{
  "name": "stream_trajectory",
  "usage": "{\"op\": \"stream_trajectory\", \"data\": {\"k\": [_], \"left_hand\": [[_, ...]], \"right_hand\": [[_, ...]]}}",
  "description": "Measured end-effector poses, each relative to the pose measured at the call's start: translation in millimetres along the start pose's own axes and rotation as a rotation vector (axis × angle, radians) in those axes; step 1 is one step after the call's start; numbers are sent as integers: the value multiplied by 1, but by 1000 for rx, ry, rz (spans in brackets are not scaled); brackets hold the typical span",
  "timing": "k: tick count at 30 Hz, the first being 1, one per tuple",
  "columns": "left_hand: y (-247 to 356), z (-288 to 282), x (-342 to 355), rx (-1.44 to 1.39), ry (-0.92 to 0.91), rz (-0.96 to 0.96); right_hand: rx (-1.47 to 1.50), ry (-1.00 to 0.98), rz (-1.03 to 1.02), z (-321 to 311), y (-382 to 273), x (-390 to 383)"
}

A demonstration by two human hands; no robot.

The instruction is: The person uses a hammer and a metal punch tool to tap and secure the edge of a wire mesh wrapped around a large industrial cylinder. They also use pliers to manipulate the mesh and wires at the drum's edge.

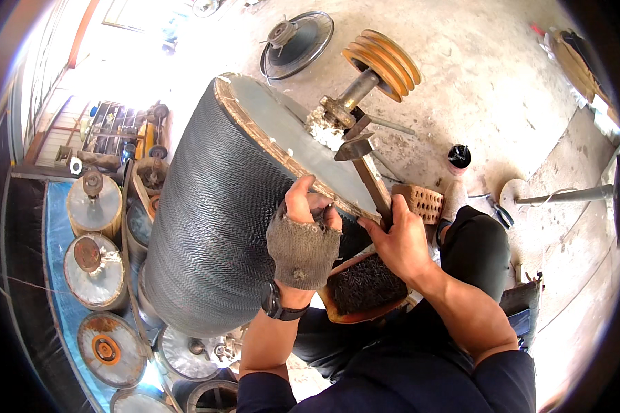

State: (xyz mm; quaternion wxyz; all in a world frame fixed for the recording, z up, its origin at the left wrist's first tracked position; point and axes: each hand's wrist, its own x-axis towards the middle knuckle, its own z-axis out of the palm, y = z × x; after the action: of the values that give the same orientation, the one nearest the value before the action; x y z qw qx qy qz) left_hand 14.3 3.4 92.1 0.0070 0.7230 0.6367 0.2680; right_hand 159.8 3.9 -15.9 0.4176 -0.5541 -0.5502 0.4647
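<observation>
A large drum (213, 199), its side covered in tight rows of dark metal pins, lies tilted in front of me with its grey end plate (275, 110) facing right. At the plate's wooden rim is my left hand (303, 237), in a worn grey fingerless glove. Its fingers are curled together against the pinned surface; whatever they pinch is too small to make out. Close by on the right, my right hand (401, 237) grips the wooden handle of a hammer (372, 179), whose metal head points up near the drum's shaft. Below my hands sits a container of dark nails (365, 286).
The shaft carries an orange grooved pulley (382, 65). A perforated brick (420, 203) and a dark cup (459, 157) are to the right. Several smaller rollers (93, 268) stand upright at the left. A round wheel-like disc (303, 51) lies on the concrete floor (489, 76).
</observation>
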Motion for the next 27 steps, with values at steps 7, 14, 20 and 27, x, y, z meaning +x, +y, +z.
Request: {"op": "stream_trajectory", "data": {"k": [7,14,20,27], "left_hand": [[-7,7,2,96,50,92],[-8,8,-1,81,70,65],[2,6,-2,-112,7,-44],[-3,12,-4,113,158,96]], "right_hand": [[-32,-34,13,0,-9,-2],[-20,-43,-122,-23,-20,-16],[-94,-86,-315,-63,-22,-29],[-300,-100,-352,-69,-28,-33]]}}
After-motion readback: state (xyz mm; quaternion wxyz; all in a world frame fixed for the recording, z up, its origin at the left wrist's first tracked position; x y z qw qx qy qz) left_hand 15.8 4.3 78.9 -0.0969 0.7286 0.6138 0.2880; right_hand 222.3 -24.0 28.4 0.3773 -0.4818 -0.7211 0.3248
